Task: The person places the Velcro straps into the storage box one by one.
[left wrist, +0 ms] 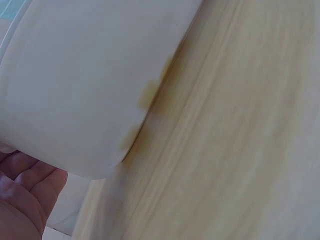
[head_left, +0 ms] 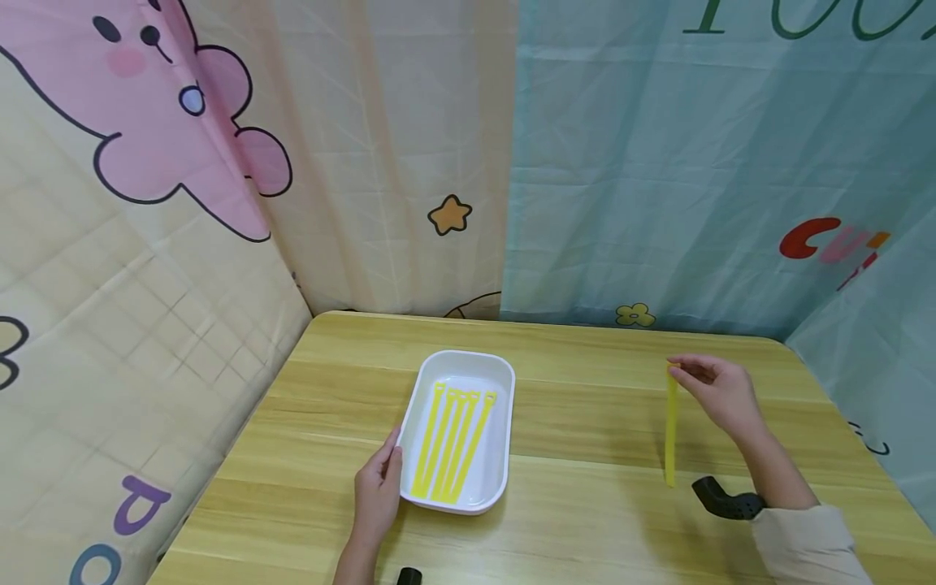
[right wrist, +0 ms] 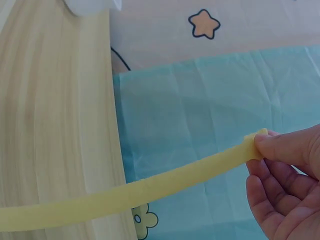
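My right hand [head_left: 724, 396] pinches the top end of a yellow strap [head_left: 671, 431] between thumb and fingers, and the strap hangs down over the right part of the table. In the right wrist view, the strap [right wrist: 125, 196] stretches leftward from my right hand [right wrist: 290, 180]. My left hand [head_left: 378, 491] grips the left side of a white tray [head_left: 500, 479] near its front corner. Several yellow cable-tie-like straps [head_left: 457, 443] with slotted heads lie side by side inside the tray. In the left wrist view, the fingers [left wrist: 35, 182] of my left hand are at the tray's outer wall [left wrist: 75, 100].
The tray stands on a wood-grain table [head_left: 585, 504]. Printed curtains [head_left: 658, 162] hang behind the table and at both sides. Black wrist-worn pieces show below the right hand [head_left: 724, 396] and at the bottom edge of the head view.
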### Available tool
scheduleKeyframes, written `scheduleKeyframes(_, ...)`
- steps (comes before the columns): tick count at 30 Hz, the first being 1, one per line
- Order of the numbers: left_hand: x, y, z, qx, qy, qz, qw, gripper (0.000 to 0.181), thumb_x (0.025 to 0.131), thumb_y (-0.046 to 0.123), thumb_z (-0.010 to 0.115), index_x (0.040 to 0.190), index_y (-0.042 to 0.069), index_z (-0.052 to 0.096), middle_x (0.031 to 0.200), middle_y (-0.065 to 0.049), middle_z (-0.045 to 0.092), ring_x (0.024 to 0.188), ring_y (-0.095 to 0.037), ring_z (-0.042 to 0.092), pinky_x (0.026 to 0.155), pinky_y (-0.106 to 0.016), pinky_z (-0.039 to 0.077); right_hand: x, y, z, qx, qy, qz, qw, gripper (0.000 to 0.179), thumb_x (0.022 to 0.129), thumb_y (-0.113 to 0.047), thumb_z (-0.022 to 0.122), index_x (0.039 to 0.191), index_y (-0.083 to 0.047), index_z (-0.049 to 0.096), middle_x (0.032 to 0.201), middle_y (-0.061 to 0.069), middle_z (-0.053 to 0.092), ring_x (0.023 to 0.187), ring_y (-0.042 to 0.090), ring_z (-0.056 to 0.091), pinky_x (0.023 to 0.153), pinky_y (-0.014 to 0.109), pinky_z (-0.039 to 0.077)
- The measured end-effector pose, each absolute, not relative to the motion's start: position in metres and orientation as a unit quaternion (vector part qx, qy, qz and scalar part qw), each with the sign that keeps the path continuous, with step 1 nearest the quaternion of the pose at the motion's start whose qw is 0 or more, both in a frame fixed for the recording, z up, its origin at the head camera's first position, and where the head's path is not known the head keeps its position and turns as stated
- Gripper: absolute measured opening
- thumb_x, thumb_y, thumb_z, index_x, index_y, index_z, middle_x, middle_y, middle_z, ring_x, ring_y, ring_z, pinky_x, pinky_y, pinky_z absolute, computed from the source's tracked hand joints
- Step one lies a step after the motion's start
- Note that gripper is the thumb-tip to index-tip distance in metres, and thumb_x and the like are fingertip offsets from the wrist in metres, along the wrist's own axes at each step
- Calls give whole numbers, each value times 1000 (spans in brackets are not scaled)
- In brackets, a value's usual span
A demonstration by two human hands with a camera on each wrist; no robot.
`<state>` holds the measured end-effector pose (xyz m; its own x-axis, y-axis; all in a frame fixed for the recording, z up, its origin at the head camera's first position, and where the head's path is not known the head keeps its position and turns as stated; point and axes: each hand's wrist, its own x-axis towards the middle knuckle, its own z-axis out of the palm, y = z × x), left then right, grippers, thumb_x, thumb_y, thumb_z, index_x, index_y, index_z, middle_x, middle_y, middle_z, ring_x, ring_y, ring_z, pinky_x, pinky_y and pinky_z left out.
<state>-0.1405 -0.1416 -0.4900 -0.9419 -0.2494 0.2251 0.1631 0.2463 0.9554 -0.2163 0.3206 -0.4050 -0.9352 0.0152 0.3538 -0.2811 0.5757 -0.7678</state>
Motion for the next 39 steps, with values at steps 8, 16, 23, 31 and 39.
scheduleKeyframes(8, -140, -142, -490, 36, -765, -622, 161, 33, 95, 7, 49, 127, 1, 53, 129, -13, 51, 106, -22, 54, 78, -26, 50, -236, 328, -426, 109, -836, 511, 167, 21, 82, -16, 70, 102, -7, 70, 87, 3, 68, 73, 6, 60, 54, 15, 45)
scheduleKeyframes(16, -141, -142, -491, 37, -769, -617, 163, 33, 95, 7, 49, 127, 1, 53, 128, -14, 51, 107, -22, 54, 78, -24, 50, -203, 268, -368, 77, -882, 428, 181, 27, 87, -16, 65, 103, 6, 66, 88, 10, 67, 72, -5, 56, 60, 12, 47)
scheduleKeyframes(23, -139, -142, -486, 33, -769, -618, 160, 33, 95, 7, 48, 127, -2, 52, 128, -17, 50, 103, -25, 55, 76, -25, 51, -210, 256, -370, 89, -875, 434, 196, 20, 86, -8, 64, 101, 5, 67, 87, 14, 66, 72, -6, 56, 62, 10, 47)
scheduleKeyframes(31, -140, -142, -489, 30, -768, -618, 163, 33, 96, 9, 49, 127, 0, 53, 129, -15, 50, 105, -23, 54, 77, -22, 49, -213, 241, -368, 107, -865, 449, 195, 20, 85, -6, 65, 101, 6, 67, 90, 18, 66, 73, -6, 56, 64, 10, 47)
scheduleKeyframes(39, -140, -143, -490, 26, -768, -618, 164, 33, 96, 9, 48, 128, 1, 52, 129, -15, 50, 109, -23, 52, 79, -20, 48, -218, 228, -361, 140, -853, 458, 207, 19, 83, -2, 66, 101, 5, 68, 90, 18, 67, 74, -6, 57, 66, 9, 46)
